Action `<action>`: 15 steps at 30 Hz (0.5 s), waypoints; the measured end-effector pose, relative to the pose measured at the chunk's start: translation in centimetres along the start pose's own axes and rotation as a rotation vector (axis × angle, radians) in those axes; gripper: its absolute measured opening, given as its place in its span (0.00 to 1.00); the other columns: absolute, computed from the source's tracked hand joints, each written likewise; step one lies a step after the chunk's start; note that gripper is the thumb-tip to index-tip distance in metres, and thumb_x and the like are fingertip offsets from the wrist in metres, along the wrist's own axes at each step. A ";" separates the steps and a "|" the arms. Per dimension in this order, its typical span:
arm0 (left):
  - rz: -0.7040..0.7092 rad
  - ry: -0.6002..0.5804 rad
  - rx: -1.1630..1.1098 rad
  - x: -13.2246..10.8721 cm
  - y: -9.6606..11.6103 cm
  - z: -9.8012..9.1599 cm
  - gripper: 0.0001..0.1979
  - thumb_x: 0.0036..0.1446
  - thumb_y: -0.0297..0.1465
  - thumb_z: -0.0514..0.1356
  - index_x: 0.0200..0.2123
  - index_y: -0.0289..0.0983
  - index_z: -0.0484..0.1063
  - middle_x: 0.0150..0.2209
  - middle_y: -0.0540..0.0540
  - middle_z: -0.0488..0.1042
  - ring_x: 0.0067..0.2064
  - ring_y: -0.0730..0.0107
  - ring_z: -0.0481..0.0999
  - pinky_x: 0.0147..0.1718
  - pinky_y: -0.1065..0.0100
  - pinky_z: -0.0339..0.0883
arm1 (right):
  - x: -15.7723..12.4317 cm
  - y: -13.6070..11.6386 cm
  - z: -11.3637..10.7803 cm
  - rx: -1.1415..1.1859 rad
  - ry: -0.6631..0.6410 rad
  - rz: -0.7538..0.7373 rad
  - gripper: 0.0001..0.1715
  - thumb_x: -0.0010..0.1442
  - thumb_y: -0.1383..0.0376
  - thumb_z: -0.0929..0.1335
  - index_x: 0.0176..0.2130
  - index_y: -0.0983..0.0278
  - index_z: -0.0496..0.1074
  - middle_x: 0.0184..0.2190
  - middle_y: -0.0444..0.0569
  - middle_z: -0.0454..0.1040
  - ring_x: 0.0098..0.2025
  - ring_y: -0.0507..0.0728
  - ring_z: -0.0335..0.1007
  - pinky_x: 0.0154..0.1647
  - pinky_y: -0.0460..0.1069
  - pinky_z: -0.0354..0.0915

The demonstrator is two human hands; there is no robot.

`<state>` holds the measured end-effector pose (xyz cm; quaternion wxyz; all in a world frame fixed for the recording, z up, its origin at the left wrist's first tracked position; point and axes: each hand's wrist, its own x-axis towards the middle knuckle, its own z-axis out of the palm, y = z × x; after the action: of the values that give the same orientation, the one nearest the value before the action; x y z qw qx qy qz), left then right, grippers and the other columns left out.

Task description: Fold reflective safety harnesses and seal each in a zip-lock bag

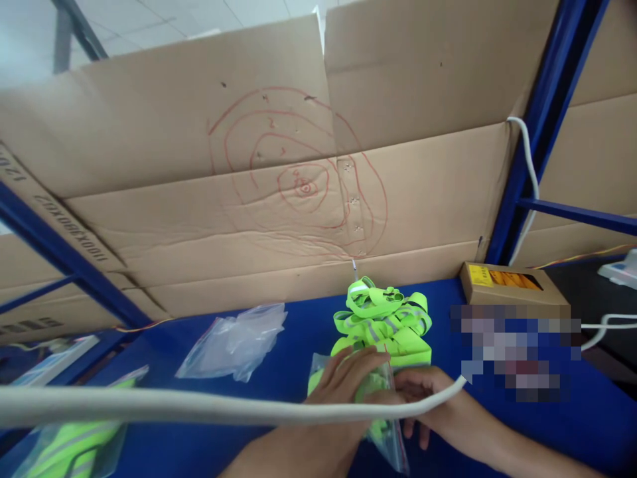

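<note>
My left hand [348, 378] and my right hand [428, 395] meet at the front of the blue table [293, 372]. Both grip a clear plastic bag [391, 438] with a neon green reflective strap folded inside it. The left hand's fingers curl over the bag's top, and the right hand pinches its right side. Just behind the hands lies a pile of loose neon green reflective straps [383, 318], touching the bag's far edge.
Empty clear bags [233, 342] lie to the left. A bagged green strap [70, 448] sits at the lower left. A cardboard box [512, 285] stands at the right by a blue rack post [542, 119]. A white cable [149, 405] crosses the foreground. Cardboard sheets [149, 219] wall the back.
</note>
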<state>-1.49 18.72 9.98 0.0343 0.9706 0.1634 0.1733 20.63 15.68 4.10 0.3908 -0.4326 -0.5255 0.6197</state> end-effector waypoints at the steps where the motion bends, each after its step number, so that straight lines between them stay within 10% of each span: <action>1: 0.002 0.005 -0.007 0.0 -0.2 0.3 0.36 0.46 0.15 0.57 0.58 0.46 0.67 0.60 0.44 0.70 0.62 0.58 0.69 0.61 0.56 0.68 | 0.1 0.0 -0.1 0.006 0.000 0.013 0.29 0.53 0.43 0.74 0.36 0.67 0.75 0.28 0.46 0.74 0.27 0.53 0.75 0.22 0.44 0.68; 15: 0.068 0.201 0.150 -1.2 -1.8 6.0 0.10 0.57 0.31 0.65 0.43 0.43 0.74 0.47 0.48 0.74 0.51 0.63 0.72 0.57 0.60 0.64 | -0.4 0.2 0.4 -0.164 0.147 0.043 0.16 0.53 0.55 0.71 0.32 0.66 0.72 0.25 0.44 0.73 0.25 0.51 0.72 0.22 0.43 0.64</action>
<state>-0.99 19.94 3.79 -0.0609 0.9532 0.1458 0.2578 20.37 15.19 3.98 0.3780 -0.5187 -0.5350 0.5494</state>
